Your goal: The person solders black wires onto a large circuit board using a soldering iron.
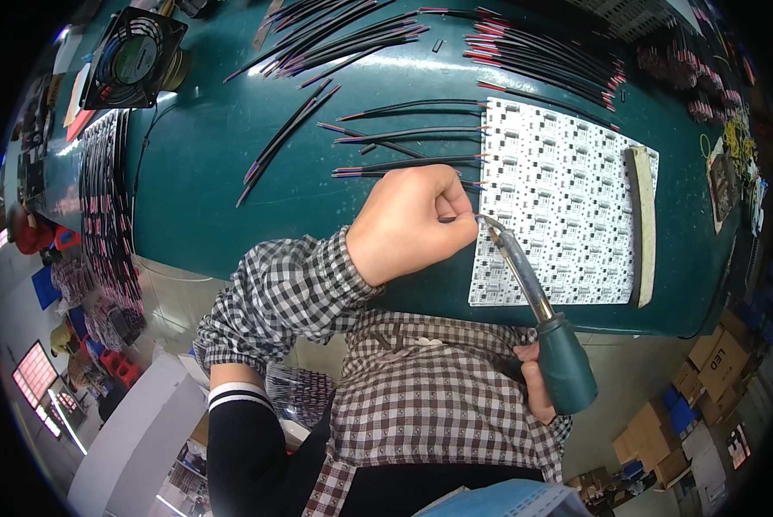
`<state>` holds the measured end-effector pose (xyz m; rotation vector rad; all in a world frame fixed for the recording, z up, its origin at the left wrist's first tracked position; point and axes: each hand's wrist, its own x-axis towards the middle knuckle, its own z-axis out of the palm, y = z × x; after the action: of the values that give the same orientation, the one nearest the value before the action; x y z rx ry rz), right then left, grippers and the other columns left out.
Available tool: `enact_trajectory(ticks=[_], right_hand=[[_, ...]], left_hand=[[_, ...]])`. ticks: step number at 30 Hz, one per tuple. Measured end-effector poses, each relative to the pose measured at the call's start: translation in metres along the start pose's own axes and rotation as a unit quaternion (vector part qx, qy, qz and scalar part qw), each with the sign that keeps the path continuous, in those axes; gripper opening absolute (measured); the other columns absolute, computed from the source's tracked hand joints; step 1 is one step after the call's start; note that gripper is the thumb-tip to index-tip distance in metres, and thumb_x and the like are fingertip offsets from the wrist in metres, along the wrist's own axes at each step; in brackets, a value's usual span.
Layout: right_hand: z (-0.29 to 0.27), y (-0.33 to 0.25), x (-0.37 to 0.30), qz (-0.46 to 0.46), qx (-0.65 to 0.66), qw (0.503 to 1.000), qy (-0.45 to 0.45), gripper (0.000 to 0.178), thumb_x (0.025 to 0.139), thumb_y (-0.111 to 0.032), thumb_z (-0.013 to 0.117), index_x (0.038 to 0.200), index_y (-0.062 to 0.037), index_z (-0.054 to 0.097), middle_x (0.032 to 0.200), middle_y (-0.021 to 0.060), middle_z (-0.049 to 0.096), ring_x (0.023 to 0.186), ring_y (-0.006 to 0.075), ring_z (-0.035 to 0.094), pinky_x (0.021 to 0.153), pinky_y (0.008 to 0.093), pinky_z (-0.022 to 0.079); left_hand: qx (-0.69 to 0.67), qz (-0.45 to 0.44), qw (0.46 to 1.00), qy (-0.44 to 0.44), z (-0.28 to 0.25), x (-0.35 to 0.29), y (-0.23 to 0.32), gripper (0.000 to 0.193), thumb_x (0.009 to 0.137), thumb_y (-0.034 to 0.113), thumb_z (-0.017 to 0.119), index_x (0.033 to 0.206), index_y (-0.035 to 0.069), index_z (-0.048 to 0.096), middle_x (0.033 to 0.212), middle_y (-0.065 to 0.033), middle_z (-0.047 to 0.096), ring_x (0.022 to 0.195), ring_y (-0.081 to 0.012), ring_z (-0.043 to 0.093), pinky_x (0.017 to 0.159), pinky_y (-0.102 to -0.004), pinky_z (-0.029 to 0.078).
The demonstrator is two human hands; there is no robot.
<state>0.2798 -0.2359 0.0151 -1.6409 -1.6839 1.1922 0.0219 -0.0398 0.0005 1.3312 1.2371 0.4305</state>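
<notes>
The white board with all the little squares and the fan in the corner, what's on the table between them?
In the head view, loose black wires with red and blue tips lie on the green table between the fan and the white circuit panel.

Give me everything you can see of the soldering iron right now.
The soldering iron has a thick dark green handle, gripped low in the right hand, and a long metal shaft, brownish and shiny, rising up and to the left. Its tip meets the left edge of the white circuit panel just beside the left hand, which is closed as if pinching something thin; what that is I cannot tell. The iron lies slanted across the green table's front edge. No cord is visible.
</notes>
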Motion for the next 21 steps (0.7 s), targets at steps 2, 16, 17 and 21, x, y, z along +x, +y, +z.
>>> enact_trajectory(ticks=[2,16,17,21], right_hand=[[-0.004,-0.010,0.006,-0.037,-0.042,0.998,-0.027,0.056,0.081,-0.019,0.080,0.125,0.0063,0.055,0.098,0.0113,0.070,0.094,0.0220,0.069,0.083,0.0354,0.057],[0.003,-0.011,0.004,0.049,0.200,0.976,0.072,0.053,0.084,-0.022,0.077,0.122,0.0074,0.054,0.099,0.0151,0.066,0.093,0.0268,0.069,0.084,0.0393,0.057],[0.003,-0.010,0.001,0.049,0.200,0.976,0.073,0.053,0.084,-0.022,0.077,0.122,0.0074,0.054,0.099,0.0151,0.066,0.093,0.0268,0.069,0.084,0.0393,0.057],[0.006,-0.023,0.010,0.063,0.225,0.968,0.095,0.054,0.085,-0.022,0.076,0.124,0.0073,0.053,0.099,0.0154,0.067,0.093,0.0255,0.069,0.083,0.0381,0.057]], left_hand=[[0.003,-0.014,1.000,-0.013,-0.001,-0.002,0.001,0.010,0.078,0.005,0.069,0.081,-0.003,0.064,0.074,-0.0007,0.064,0.065,-0.0030,0.055,0.059,-0.0202,0.047],[0.152,0.163,0.973,0.064,0.009,-0.011,0.005,0.010,0.078,0.005,0.069,0.081,0.000,0.060,0.072,-0.0090,0.064,0.061,-0.0171,0.063,0.056,-0.0278,0.051],[0.158,0.174,0.970,0.065,0.009,-0.011,0.007,0.012,0.077,0.005,0.070,0.079,0.001,0.059,0.072,-0.0111,0.063,0.061,-0.0224,0.064,0.056,-0.0298,0.051],[0.182,0.189,0.963,0.060,0.007,-0.011,0.005,0.011,0.077,0.004,0.070,0.081,0.001,0.060,0.072,-0.0091,0.062,0.060,-0.0183,0.063,0.055,-0.0283,0.051]])
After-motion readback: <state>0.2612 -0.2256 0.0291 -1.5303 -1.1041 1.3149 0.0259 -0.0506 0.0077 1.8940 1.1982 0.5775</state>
